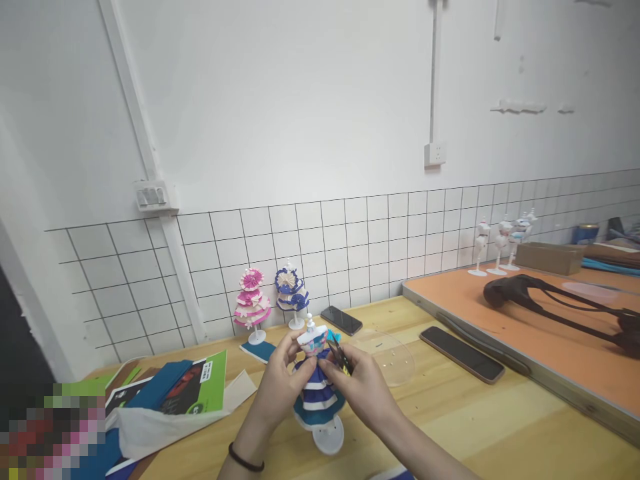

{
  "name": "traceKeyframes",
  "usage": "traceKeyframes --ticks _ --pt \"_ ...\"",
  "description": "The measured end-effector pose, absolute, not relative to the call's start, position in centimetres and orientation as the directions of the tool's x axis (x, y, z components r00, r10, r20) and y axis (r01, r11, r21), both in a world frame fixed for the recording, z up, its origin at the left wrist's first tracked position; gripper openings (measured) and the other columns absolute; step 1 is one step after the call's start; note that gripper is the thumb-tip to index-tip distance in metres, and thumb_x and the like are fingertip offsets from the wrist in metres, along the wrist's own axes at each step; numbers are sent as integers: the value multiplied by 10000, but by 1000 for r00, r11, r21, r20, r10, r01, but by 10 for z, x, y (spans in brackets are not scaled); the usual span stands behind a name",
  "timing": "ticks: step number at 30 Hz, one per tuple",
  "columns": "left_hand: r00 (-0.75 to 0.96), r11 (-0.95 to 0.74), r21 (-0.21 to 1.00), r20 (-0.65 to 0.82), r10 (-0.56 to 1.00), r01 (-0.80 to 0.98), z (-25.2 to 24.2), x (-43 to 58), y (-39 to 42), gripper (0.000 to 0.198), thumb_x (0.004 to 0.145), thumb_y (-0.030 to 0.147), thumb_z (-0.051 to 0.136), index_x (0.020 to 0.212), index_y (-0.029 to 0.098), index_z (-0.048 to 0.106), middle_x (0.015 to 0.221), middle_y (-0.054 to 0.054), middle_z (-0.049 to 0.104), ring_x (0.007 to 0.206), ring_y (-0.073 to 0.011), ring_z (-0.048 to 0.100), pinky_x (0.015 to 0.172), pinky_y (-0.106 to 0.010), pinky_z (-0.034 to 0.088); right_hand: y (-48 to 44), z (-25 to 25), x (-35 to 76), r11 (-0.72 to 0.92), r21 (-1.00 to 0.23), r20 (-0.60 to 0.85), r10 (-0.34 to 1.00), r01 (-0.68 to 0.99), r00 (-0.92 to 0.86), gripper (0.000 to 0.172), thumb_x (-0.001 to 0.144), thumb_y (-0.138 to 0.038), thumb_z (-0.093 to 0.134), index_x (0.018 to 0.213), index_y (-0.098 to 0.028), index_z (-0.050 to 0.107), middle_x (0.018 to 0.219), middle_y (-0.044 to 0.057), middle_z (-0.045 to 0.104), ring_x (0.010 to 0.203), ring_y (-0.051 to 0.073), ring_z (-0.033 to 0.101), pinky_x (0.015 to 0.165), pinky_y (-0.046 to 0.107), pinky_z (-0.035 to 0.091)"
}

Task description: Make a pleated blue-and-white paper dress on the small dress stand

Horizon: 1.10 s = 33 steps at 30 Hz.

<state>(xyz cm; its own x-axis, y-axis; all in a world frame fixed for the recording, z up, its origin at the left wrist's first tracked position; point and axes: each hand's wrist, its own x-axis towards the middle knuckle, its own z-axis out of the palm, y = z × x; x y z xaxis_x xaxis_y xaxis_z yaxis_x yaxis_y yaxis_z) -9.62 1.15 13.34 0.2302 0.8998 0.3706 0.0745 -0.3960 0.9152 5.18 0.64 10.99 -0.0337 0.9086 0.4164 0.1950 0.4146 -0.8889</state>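
Observation:
My left hand [285,377] is closed around the side of a miniature dress form [313,340]. The form is tilted, with its white round base [329,437] toward me. It wears a tiered skirt [320,397] in blue, teal and white, and its bodice has light-blue and pink patches. My right hand [363,383] grips small dark thread snips [341,355], points upward, while its thumb and fingertips press against the form's waist. A bright-blue scrap [333,336] shows just behind the snips.
Two dressed forms, pink [253,297] and navy [291,290], stand by the wall. Two phones [341,320] [463,353] and a clear plate [387,360] with tiny bits lie right. Fabric and packets [170,393] lie left. An orange-topped table [450,287] holds a dark strapped item [550,307].

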Motion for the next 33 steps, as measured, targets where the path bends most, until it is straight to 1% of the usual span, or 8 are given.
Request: traceKeyframes --ticks 7,11,14,17,20,22,26,33 --pt "235 -394 915 365 901 90 132 -98 11 387 765 276 620 1118 162 509 1173 -134 618 1126 -264 539 942 -376 417 13 104 49 410 -889 417 909 206 -9 170 752 -319 604 702 -156 600 674 14 622 674 187 560 606 263 431" --pt "194 -364 927 342 919 87 132 -96 12 415 752 339 640 1102 165 497 1129 -136 643 1091 -264 568 901 -362 452 12 104 48 380 -916 381 924 128 -16 204 740 -355 613 694 -159 578 655 5 592 644 176 552 579 260 442" --pt "145 -335 940 323 935 68 131 -97 13 494 757 357 637 1179 189 442 1116 -116 650 1075 -252 584 869 -340 475 6 109 51 344 -938 343 939 38 -25 248 712 -392 649 741 -160 566 687 5 583 637 161 546 571 250 447" --pt "108 -374 921 363 926 113 130 -99 13 485 784 348 609 1215 202 440 1167 -103 622 1113 -243 557 903 -332 455 -4 116 55 278 -960 279 959 -29 -48 358 695 -479 665 840 -171 554 737 -1 576 506 98 476 430 203 366" --pt "119 -428 892 413 903 146 130 -99 12 408 804 345 585 1176 198 505 1178 -94 616 1114 -243 554 930 -338 440 -15 125 58 195 -977 206 966 -82 -159 436 737 -586 588 912 -196 502 561 -73 487 340 44 292 324 186 204" --pt "130 -444 883 427 895 153 132 -99 11 386 810 346 577 1160 193 526 1159 -90 627 1098 -242 563 930 -342 442 -20 128 58 157 -978 189 944 -139 -270 419 797 -606 502 902 -202 462 457 -116 398 300 35 230 321 179 162" --pt "81 -445 881 437 896 162 135 -98 10 378 795 347 590 1136 193 529 1111 -84 653 1083 -237 573 904 -328 453 -22 130 54 73 -973 162 892 -219 -422 383 843 -572 463 772 -198 421 474 -117 432 255 9 237 316 169 169" --pt "-30 -388 874 414 910 293 144 -102 3 226 783 359 579 942 199 574 960 -74 718 900 -239 663 800 -319 491 -17 136 48 41 -957 178 864 -286 -471 387 843 -546 489 713 -183 458 400 -122 391 251 21 263 320 158 249"
